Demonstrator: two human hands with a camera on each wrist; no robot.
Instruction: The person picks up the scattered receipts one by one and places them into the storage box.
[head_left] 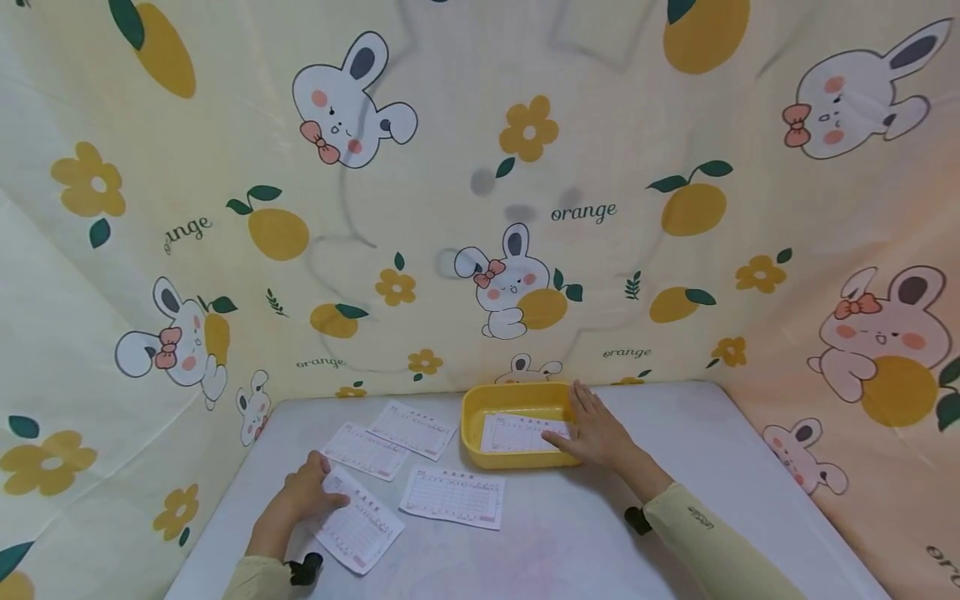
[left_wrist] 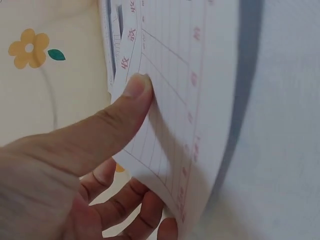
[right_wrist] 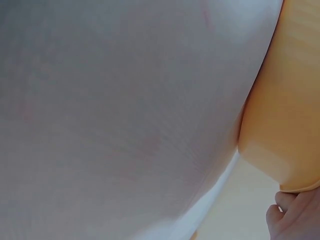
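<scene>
A white paper form (head_left: 358, 525), printed with a ruled table in reddish ink, is pinched by my left hand (head_left: 303, 492) at its left side. In the left wrist view the thumb lies on the printed face of the form (left_wrist: 170, 110), with the other fingers behind it and the sheet bent. My right hand (head_left: 596, 429) grips the right end of a yellow plastic basin (head_left: 517, 460), its thumb reaching over the rim. Another form (head_left: 517, 429) lies inside the basin. The right wrist view shows only part of this hand (right_wrist: 297, 215) below the basin's wall (right_wrist: 285, 120).
Left of the basin, two overlapping forms (head_left: 365, 452) (head_left: 414, 427) lie on the white tabletop (head_left: 570, 542). One more form (head_left: 453, 497) lies in front of them. A patterned cloth with rabbits and oranges (head_left: 465, 350) hangs behind and along both sides of the table.
</scene>
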